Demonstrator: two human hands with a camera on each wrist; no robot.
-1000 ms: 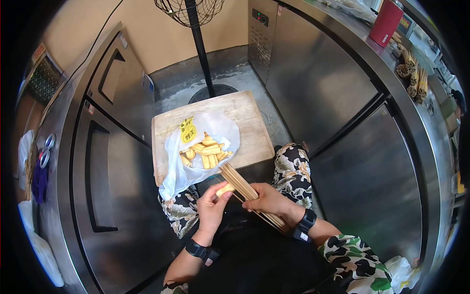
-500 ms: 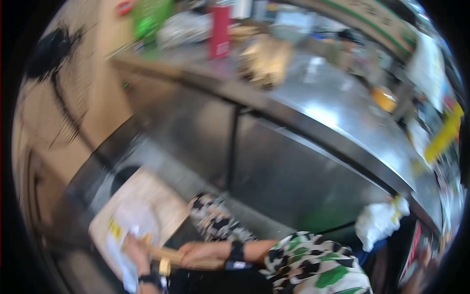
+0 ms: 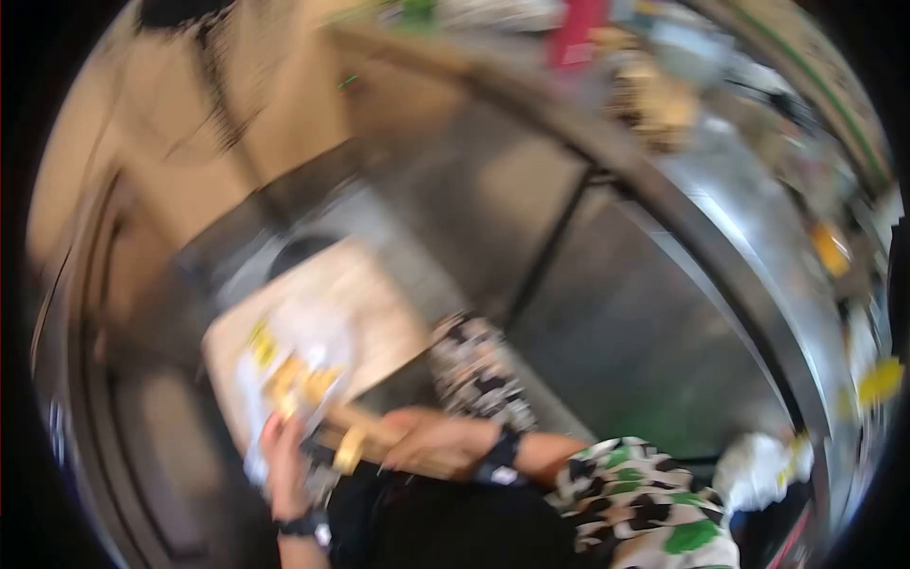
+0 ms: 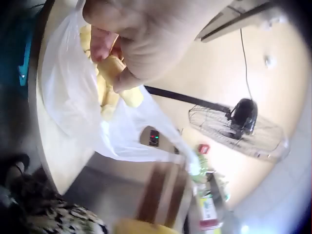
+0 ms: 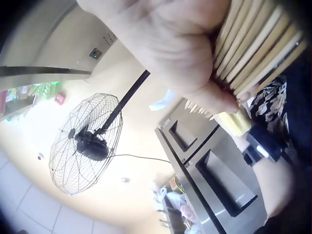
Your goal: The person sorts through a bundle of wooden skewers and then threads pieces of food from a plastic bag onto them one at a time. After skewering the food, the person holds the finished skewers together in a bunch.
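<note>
My left hand (image 3: pixel 277 431) reaches into a thin white plastic bag (image 3: pixel 254 408) of yellow food strips (image 3: pixel 296 381) lying on a wooden board (image 3: pixel 379 313). In the left wrist view that left hand (image 4: pixel 114 58) pinches one yellow strip (image 4: pixel 113 67) over the bag (image 4: pixel 73 107). My right hand (image 3: pixel 427 441) grips a bundle of bamboo skewers (image 3: pixel 372 431) above my lap. One yellow piece (image 3: pixel 348 450) sits on a skewer near the tips. The right wrist view shows the right hand (image 5: pixel 185 53) wrapped round the skewers (image 5: pixel 253 44), with the yellow piece (image 5: pixel 235 122) below. The head view is heavily blurred.
A steel counter (image 3: pixel 758 247) with cabinet doors (image 3: pixel 645 341) runs along the right. It holds a red container (image 3: pixel 578 33) and blurred clutter. A white bag (image 3: pixel 758 469) hangs at the lower right. A standing fan (image 5: pixel 85 144) rises behind the board.
The head view swung up and right, then partly back. My left hand left the skewer tips and went into the bag. The right hand keeps the skewer bundle.
</note>
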